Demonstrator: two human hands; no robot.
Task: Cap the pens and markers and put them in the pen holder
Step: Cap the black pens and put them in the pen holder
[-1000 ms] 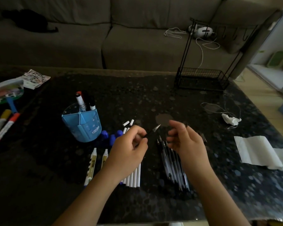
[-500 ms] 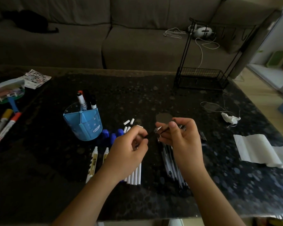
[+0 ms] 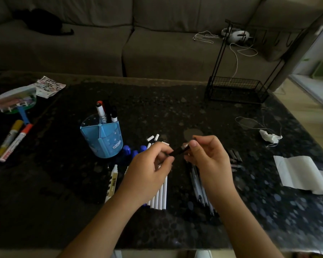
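Across the dark counter (image 3: 63,183), few markers (image 3: 102,112) stand in the pen holder (image 3: 103,138), the left hand (image 3: 147,174) and right hand (image 3: 209,161) pinch one black pen (image 3: 179,150) mid-capping, and many loose pens (image 3: 161,196) wait.

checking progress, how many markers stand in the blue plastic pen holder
3, at the far side of the blue plastic pen holder: red-capped white marker left, dark marker middle, black-capped white marker right. Shorter ones may be hidden inside.
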